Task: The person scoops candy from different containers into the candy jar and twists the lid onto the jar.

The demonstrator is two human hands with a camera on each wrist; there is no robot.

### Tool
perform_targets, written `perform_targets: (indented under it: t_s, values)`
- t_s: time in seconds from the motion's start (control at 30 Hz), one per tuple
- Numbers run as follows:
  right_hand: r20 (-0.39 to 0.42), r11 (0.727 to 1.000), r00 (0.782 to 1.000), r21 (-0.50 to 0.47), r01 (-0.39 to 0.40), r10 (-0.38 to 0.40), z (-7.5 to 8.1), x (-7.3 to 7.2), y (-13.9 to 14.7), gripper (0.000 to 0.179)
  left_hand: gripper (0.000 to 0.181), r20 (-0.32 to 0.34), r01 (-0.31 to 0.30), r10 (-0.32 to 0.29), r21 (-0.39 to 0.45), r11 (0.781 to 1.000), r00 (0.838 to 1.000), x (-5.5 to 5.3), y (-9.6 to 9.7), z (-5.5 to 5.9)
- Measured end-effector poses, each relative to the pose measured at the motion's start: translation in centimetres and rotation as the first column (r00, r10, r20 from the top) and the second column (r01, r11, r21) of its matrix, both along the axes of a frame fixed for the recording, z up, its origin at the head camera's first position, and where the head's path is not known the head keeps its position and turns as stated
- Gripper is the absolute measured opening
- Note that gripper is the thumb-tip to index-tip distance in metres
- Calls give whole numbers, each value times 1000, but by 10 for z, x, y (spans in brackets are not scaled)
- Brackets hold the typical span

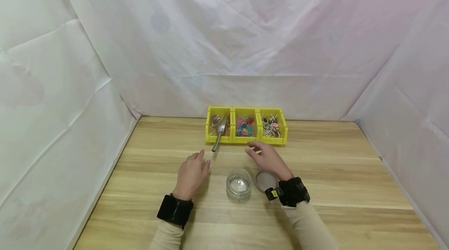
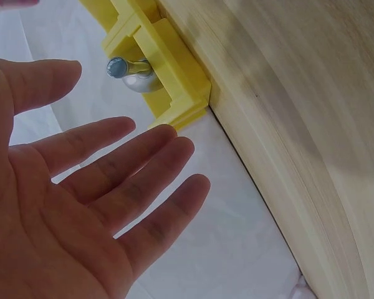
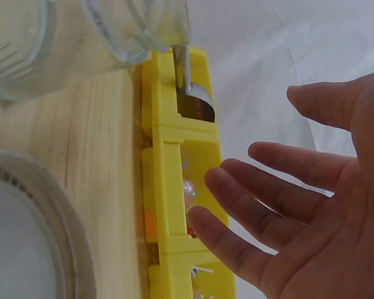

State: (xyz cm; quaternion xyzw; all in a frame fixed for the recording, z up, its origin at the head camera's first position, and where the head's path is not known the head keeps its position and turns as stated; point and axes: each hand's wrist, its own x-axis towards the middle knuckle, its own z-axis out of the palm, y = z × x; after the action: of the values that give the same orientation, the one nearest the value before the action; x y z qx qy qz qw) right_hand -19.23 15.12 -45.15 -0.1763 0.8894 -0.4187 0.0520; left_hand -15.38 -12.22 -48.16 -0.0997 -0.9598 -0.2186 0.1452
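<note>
My left hand (image 1: 191, 174) hovers over the table to the left of a glass jar (image 1: 239, 185), fingers relaxed and nothing in them. In the left wrist view its palm and spread fingers show plainly. My right hand (image 1: 268, 159), also holding nothing, is just in front of the yellow bins (image 1: 245, 139). Below its wrist lies a round lid (image 1: 265, 181), partly covered by the wrist strap. A metal scoop (image 1: 220, 130) leans in the left bin with its handle over the front edge. Wrapped candies (image 1: 244, 127) fill the middle bin; lollipops (image 1: 271, 127) fill the right one.
The three joined bins stand at the back of the wooden table (image 1: 168, 137), close to a white cloth backdrop (image 1: 224, 47). Cloth walls also rise on the left and right sides. The jar stands upright with its mouth uncovered, between the two hands.
</note>
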Motion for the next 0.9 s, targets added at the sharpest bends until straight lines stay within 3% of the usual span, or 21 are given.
perform_targets:
  t_s: [0.4,0.63,0.9]
  values:
    - [142,999,989,0,-48,47,7,-20,-16,44,43,17,-5,5,2,1000,1000,1,-2,4]
    - [264,998,963,-49,-50,61,19,-33,-29,43,43,31,-16,15,8,1000,999,1,-5,6]
    - [331,998,941,-36,-59,68,27,-41,-41,38,42,34,-22,22,7,1000,999,0,-7,5]
